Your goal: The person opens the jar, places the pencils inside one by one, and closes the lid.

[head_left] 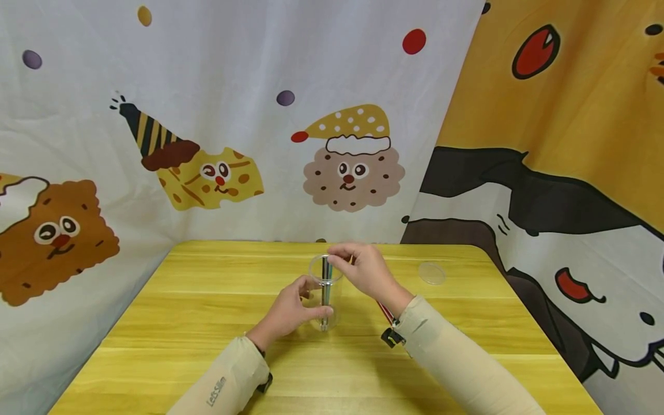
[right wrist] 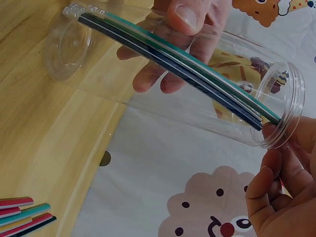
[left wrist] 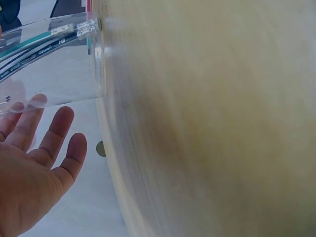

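Observation:
A clear plastic jar (head_left: 316,297) stands upright on the table with a few pencils (head_left: 326,288) inside, dark and teal, one marked HB in the left wrist view. Their ferrule ends rest at the jar's bottom and the other ends reach its mouth. My left hand (head_left: 287,311) holds the jar's side, thumb in front and fingers spread behind it, as the right wrist view shows. At the mouth, my right hand (head_left: 365,271) pinches the pencils' upper ends, one fingertip (right wrist: 269,129) just inside the rim, the other fingers curled outside.
Several more pencils (right wrist: 24,215), red, teal, yellow and dark, lie on the wooden table (head_left: 207,271), partly hidden by my right wrist in the head view. A round clear lid (head_left: 432,273) lies at the back right. Behind the table hangs a cartoon-printed curtain (head_left: 233,69).

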Action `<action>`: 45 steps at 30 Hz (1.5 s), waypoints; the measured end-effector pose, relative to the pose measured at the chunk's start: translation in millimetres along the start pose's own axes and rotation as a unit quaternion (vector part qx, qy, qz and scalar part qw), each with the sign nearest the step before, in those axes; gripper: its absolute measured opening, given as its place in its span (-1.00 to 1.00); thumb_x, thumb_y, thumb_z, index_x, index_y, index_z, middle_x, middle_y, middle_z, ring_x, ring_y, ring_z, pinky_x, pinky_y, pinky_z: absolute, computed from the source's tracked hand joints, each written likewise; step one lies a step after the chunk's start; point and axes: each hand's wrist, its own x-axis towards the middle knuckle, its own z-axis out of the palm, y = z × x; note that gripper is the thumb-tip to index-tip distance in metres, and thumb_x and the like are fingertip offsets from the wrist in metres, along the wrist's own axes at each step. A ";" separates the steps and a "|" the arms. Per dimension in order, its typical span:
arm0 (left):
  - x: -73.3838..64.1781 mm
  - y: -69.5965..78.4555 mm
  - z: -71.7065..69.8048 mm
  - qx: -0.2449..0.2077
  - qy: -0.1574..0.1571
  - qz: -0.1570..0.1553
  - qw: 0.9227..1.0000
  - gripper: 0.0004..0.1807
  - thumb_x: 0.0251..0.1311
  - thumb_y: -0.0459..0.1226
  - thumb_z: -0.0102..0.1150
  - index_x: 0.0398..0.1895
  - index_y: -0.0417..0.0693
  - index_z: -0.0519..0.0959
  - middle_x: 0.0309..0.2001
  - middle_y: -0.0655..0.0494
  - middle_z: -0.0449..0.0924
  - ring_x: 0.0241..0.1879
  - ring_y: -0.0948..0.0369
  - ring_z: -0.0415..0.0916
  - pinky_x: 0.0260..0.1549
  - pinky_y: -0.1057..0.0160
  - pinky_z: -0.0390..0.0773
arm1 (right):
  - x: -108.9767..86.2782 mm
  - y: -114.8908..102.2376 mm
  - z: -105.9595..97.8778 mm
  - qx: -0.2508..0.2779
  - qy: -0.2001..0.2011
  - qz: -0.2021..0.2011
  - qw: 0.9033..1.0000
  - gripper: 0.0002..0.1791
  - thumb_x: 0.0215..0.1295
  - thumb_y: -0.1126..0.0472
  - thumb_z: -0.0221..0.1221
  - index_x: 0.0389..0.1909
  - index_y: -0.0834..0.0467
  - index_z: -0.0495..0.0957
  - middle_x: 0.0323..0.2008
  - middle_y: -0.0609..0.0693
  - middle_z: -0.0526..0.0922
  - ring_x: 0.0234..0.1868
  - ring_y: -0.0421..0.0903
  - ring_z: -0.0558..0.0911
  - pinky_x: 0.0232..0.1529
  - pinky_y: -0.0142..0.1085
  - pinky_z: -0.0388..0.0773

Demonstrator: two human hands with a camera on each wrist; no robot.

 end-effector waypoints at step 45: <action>0.0 0.2 0.0 -0.008 -0.003 0.003 1.000 -0.40 0.21 0.02 0.59 0.26 0.25 0.54 0.28 0.17 0.63 0.22 -0.03 0.53 0.14 -0.07 0.61 | 1.2 -6.6 2.0 -0.103 -0.031 -0.011 0.994 -0.78 0.58 0.11 0.26 0.06 0.05 0.80 -0.12 -0.08 0.86 -0.15 -0.15 0.71 -0.08 -0.14 0.70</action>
